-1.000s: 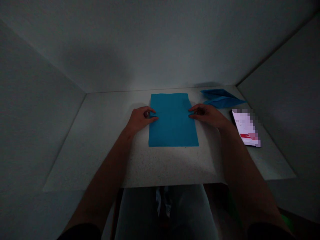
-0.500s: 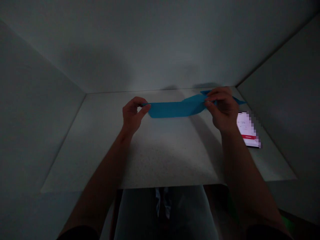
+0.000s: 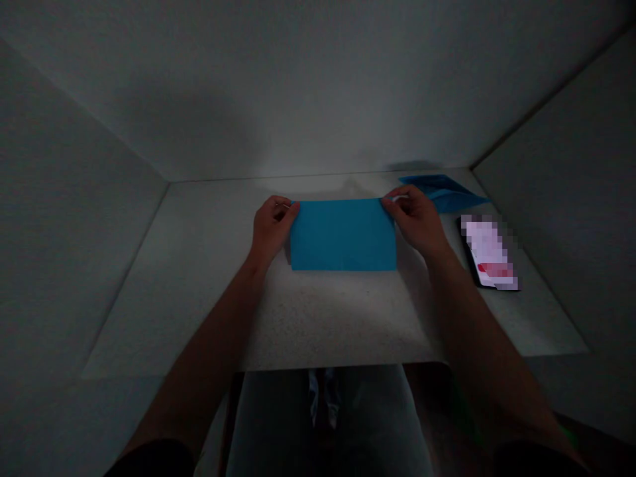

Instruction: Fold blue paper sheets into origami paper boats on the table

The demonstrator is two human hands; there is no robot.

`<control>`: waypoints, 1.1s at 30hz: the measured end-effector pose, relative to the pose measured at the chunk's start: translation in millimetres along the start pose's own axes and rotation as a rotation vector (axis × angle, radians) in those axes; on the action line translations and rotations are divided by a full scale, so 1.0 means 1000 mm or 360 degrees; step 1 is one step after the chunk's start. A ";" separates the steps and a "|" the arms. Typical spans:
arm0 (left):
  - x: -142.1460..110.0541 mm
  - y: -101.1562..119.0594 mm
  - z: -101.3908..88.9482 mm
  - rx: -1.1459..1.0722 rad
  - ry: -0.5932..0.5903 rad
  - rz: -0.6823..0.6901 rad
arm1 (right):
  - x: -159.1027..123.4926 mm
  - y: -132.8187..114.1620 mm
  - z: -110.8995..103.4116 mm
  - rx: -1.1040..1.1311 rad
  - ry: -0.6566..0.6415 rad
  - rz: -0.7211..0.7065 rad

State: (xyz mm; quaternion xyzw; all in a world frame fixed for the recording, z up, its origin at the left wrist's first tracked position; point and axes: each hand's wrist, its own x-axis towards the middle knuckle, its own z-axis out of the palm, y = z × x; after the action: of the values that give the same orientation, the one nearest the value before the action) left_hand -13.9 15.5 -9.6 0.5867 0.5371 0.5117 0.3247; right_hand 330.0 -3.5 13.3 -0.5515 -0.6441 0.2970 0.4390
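A flat blue sheet of paper is stretched between my hands over the middle of the white table, its long sides running left to right. My left hand pinches the far left corner between thumb and fingers. At the far right corner, my right hand grips the sheet the same way. Whether the sheet is folded double, I cannot tell. Just beyond my right hand lies a folded blue paper piece with pointed ends, partly hidden by that hand.
A phone with a lit, blurred screen lies on the table at the right, beside my right forearm. The white tabletop meets walls at the back, left and right. My legs are below its front edge.
My right hand has moved left and now pinches the sheet's far right corner. The sheet, curled before, hangs or lies flat with its broad face showing. More of the phone and folded piece shows.
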 end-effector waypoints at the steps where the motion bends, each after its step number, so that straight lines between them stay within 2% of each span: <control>1: -0.001 -0.002 -0.001 0.0121 -0.0031 0.0010 | 0.001 0.006 0.000 -0.0060 -0.0065 0.0033; 5: -0.004 -0.008 -0.002 0.0479 -0.0198 0.0039 | 0.003 0.024 0.002 -0.0178 -0.0222 0.0095; 9: -0.003 -0.008 -0.002 0.0613 -0.0241 0.0081 | 0.003 0.028 0.002 -0.0146 -0.0266 0.0107; 12: -0.003 -0.006 -0.002 0.0553 -0.0273 0.0088 | 0.003 0.023 0.001 -0.0122 -0.0324 0.0084; 19: -0.007 0.001 0.001 0.0422 -0.0101 0.0068 | -0.002 0.001 0.007 0.0097 -0.0424 -0.0018; 25: -0.007 0.004 0.003 0.0488 -0.0046 0.0125 | -0.006 -0.006 0.014 -0.0033 -0.0693 -0.0233; 30: -0.009 0.007 0.004 0.0425 -0.0101 0.0180 | -0.003 0.002 0.019 -0.0268 -0.0847 -0.0407; 33: -0.012 0.010 0.005 0.0338 -0.0248 0.0206 | -0.002 0.006 0.019 -0.0335 -0.0889 -0.0436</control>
State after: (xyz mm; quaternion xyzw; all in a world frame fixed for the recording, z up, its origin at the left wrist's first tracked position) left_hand -4.5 2.9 -4.7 0.6892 0.5224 0.4248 0.2678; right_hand 315.3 -2.0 -0.3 -0.3994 -0.8350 0.3067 0.2220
